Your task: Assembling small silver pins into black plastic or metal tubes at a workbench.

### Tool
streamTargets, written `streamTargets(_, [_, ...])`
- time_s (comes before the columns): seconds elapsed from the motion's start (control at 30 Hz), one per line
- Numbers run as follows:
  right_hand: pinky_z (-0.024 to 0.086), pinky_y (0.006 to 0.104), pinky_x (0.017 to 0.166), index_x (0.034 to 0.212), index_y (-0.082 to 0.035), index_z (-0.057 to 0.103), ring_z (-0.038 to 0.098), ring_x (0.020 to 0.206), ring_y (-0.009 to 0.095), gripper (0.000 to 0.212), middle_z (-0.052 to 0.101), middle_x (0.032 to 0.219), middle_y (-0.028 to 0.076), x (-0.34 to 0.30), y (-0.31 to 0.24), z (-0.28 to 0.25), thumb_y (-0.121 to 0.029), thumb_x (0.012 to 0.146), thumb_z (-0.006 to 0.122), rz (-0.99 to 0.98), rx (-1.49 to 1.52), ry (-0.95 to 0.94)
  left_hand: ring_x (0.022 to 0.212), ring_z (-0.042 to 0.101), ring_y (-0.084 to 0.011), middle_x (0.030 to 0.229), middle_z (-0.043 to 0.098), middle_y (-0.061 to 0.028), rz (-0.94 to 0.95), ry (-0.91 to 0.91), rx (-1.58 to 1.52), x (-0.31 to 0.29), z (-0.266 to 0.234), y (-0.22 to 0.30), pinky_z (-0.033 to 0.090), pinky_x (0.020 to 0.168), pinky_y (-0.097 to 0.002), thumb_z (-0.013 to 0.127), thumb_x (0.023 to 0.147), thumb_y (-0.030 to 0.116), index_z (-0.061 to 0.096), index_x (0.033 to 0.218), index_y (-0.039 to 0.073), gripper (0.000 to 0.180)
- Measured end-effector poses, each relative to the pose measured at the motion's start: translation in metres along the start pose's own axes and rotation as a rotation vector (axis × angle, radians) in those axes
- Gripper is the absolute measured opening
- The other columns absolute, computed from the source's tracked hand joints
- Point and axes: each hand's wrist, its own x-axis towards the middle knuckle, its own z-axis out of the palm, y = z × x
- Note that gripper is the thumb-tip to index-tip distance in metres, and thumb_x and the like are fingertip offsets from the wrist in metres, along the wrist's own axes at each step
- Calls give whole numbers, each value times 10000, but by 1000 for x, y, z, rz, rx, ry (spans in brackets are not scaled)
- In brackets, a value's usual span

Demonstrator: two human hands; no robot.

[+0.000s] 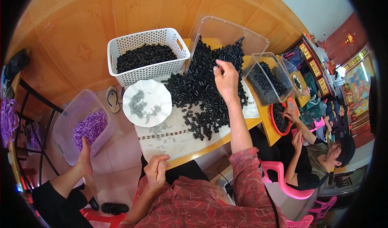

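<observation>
My right hand (227, 81) is over a big heap of small black tube-shaped pieces (198, 88), its thumb and fingers curled toward each other. Whatever it may pinch does not show against the black heap. Close to my body, off the table's near edge, my left hand (157, 172) is closed with the thumb pressed against the fingers; anything inside is hidden. A white scalloped plate (159, 94) left of the heap carries small clear pieces (138, 103). More clear bits (159, 131) are scattered on the white cloth (153, 145) in front of it.
Behind the plate stands a white perforated basket (141, 75) of black pieces. A clear bin (232, 27) lies tipped behind the heap; another clear bin (268, 100) stands right. At right, a person's hand (290, 114) reaches over a red basin (275, 125). Purple pieces fill a floor tub (66, 127) left.
</observation>
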Motion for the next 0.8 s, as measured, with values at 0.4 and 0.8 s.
streamTargets(0.4, [373, 519, 1021, 1278, -65, 614, 412, 1297, 401, 555, 508, 1335, 182, 94, 74, 45, -391, 844, 733, 20, -736, -233, 733, 683, -192, 924, 675, -147, -9, -66, 64, 5, -4, 7, 544, 675, -293, 547, 931, 43, 678, 1020, -31, 175])
streamTargets(0.8, [470, 503, 972, 1354, -146, 498, 506, 1199, 457, 744, 405, 1363, 196, 123, 68, 51, -483, 752, 774, 429, -706, -533, 749, 688, -218, 955, 675, -177, -19, -91, 94, 7, -6, 7, 569, 685, -304, 559, 938, 54, 674, 1055, -25, 182])
